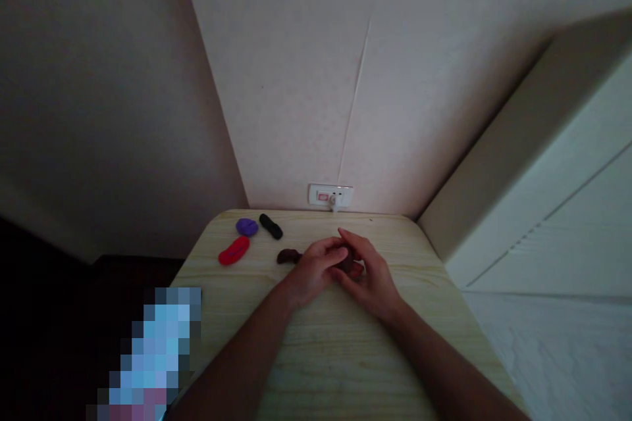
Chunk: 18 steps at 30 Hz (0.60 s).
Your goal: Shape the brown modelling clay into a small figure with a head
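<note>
A dark brown lump of modelling clay [345, 260] sits between my two hands, partly covered by fingers. My left hand [315, 268] curls around its left side, thumb lying across the top. From the right, my right hand [371, 279] cups the same lump, its fingers bent around the far side. Something reddish [356, 270] shows under the right fingers, too dim to name. Just left of my left hand, another brown clay piece [288, 256] lies on the table, its right end hidden by that hand.
On the wooden table [340, 355], a red clay piece [234, 250], a purple one [247, 227] and a black one [270, 226] lie at the back left. Behind stands a wall with a socket [330, 196] and plug. A pale cabinet [553, 197] borders the right.
</note>
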Motion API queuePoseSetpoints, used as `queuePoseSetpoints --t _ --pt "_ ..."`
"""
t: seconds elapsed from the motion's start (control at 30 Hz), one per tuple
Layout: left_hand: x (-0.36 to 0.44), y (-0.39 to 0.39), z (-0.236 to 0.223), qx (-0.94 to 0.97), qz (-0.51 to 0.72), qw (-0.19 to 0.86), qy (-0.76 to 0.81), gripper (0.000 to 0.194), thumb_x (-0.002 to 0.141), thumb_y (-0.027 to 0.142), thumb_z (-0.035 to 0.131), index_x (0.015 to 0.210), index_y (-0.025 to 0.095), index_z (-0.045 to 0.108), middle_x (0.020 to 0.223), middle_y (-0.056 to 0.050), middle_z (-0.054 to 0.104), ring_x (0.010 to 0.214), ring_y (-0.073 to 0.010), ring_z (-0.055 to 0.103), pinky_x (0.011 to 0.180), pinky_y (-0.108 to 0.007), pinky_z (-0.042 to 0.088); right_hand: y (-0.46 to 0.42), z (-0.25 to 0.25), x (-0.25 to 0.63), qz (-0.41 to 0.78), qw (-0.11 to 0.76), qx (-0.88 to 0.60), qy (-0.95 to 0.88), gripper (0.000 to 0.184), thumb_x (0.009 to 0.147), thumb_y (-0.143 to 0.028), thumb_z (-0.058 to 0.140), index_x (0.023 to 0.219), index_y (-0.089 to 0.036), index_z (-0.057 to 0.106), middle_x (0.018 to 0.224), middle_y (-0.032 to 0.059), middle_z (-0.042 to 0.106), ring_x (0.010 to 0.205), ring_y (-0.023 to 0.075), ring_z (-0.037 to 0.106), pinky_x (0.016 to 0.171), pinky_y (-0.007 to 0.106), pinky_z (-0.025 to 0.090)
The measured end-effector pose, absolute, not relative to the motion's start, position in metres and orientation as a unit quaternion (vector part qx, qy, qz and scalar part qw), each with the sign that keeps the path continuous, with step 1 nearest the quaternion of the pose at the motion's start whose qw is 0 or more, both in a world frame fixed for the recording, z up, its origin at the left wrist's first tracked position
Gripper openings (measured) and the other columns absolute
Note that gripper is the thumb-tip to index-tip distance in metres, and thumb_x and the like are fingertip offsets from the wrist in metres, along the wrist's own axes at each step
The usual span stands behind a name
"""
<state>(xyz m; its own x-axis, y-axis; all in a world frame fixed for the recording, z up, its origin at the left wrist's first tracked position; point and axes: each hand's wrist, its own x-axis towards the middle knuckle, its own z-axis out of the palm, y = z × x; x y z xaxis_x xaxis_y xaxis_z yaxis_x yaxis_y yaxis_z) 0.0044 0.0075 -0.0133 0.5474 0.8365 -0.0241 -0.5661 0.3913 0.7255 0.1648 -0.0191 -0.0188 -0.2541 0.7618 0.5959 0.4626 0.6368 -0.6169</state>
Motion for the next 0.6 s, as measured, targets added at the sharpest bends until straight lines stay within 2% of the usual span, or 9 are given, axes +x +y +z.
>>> queuePoseSetpoints --t 0.23,0.3,0.37,0.43,0.53,0.6 --pt "-0.0005 0.0099 -0.0141 0.352 0.409 0.813 0.218 0.041 0.077 0.043 0.086 0.096 0.008 0.076 0.082 -0.014 0.079 0.075 -0.0247 0.075 0.07 -0.032 0.057 -0.0192 -0.0197 0.1685 0.183 0.473 -0.429 -0.748 0.052 0.093 -0.039 0.077 0.142 -0.026 0.063 0.127 0.013 0.075 0.114 0.0281 0.074 0.098 0.044 0.061" --pt "-0.0009 0.0099 -0.0141 0.356 0.4 0.814 0.225 0.043 0.076 0.042 0.086 0.098 0.007 0.076 0.081 -0.015 0.079 0.075 -0.0255 0.076 0.069 -0.032 0.057 -0.0188 -0.0189 0.1701 0.195 0.475 -0.434 -0.741 0.058 0.092 -0.042 0.079 0.145 -0.027 0.06 0.13 0.0135 0.076 0.114 0.0287 0.075 0.099 0.045 0.061" --pt "-0.0005 0.0097 -0.0144 0.359 0.396 0.813 0.231 0.044 0.074 0.042 0.087 0.098 0.008 0.075 0.082 -0.014 0.079 0.074 -0.0254 0.076 0.069 -0.032 0.057 -0.0183 -0.0178 0.1714 0.205 0.471 -0.423 -0.746 0.072 0.088 -0.044 0.082 0.152 -0.027 0.054 0.132 0.0143 0.075 0.115 0.0294 0.075 0.1 0.046 0.061" --pt "0.0004 0.0097 -0.0157 0.358 0.4 0.809 0.237 0.045 0.073 0.046 0.088 0.095 0.009 0.075 0.08 -0.012 0.078 0.072 -0.0246 0.076 0.067 -0.031 0.057 -0.0179 -0.0166 0.1721 0.201 0.469 -0.406 -0.759 0.074 0.086 -0.045 0.085 0.151 -0.026 0.055 0.131 0.0144 0.075 0.115 0.0301 0.074 0.1 0.047 0.061" --pt "0.0013 0.0104 -0.0191 0.356 0.41 0.804 0.243 0.048 0.073 0.053 0.087 0.089 0.01 0.073 0.077 -0.009 0.075 0.068 -0.0229 0.074 0.064 -0.031 0.057 -0.0181 -0.0146 0.1718 0.18 0.474 -0.396 -0.765 0.052 0.087 -0.043 0.083 0.133 -0.025 0.069 0.122 0.0123 0.078 0.11 0.0293 0.075 0.096 0.044 0.061" --pt "0.0013 0.0106 -0.0208 0.356 0.409 0.805 0.241 0.052 0.073 0.059 0.085 0.087 0.011 0.072 0.075 -0.008 0.074 0.067 -0.0225 0.073 0.064 -0.033 0.058 -0.0189 -0.0135 0.1712 0.182 0.476 -0.407 -0.758 0.041 0.09 -0.04 0.081 0.126 -0.024 0.071 0.114 0.0104 0.08 0.103 0.0275 0.076 0.092 0.042 0.062"
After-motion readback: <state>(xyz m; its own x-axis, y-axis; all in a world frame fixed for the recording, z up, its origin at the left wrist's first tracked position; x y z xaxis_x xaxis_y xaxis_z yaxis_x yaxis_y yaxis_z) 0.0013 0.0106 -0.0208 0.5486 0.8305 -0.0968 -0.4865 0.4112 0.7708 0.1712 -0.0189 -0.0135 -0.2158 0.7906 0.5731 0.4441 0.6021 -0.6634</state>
